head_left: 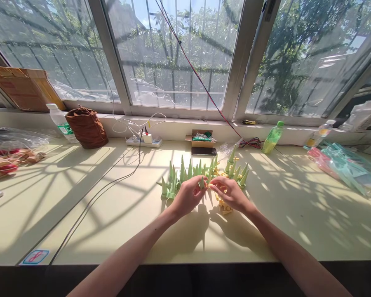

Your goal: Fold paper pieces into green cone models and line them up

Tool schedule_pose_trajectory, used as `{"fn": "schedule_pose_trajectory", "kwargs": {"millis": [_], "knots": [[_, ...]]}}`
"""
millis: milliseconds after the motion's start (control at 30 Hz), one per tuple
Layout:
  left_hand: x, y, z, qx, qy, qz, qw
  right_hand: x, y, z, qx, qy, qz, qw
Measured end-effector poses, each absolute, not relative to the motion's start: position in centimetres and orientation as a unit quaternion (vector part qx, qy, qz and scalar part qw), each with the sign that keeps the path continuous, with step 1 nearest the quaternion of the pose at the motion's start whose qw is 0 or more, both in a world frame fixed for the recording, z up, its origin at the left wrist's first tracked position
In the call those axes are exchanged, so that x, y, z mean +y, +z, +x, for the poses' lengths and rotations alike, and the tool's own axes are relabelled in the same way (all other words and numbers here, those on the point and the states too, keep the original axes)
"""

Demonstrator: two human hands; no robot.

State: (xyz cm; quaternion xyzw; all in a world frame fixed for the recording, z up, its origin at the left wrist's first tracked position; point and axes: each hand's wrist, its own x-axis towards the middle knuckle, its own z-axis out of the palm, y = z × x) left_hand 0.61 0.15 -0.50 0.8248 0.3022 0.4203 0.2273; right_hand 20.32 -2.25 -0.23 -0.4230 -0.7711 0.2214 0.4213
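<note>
Both my hands meet over a pale tabletop (117,214) under a window. My left hand (187,196) is closed, pinching a small green cone (201,182) by its base. My right hand (230,194) is closed in a pinch on a small yellow piece (210,186) held against that cone. Behind the hands stand several upright green cones (185,172), with more leaning at the right (238,174). Under my right hand lies a little heap of yellow pieces (225,207).
A black cable (95,198) crosses the table from a white power strip (144,141). A brown bag (86,127), a small cardboard box (202,139), a black phone (204,151), a green bottle (272,138) and plastic bags (348,169) sit along the back. Wooden and red pieces (10,160) lie far left.
</note>
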Motion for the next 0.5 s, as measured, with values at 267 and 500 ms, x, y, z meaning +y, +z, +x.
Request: {"fn": "schedule_pose_trajectory", "kwargs": {"millis": [267,500], "knots": [[0.16,-0.68,0.69,0.272,0.420,0.838,0.216,-2.29,-0.01,20.13,-0.790,0.173,-0.447,0.382],[0.20,-0.36,0.64,0.291,0.443,0.810,0.250,-2.19,-0.42,20.36,-0.762,0.228,-0.428,0.429]]}}
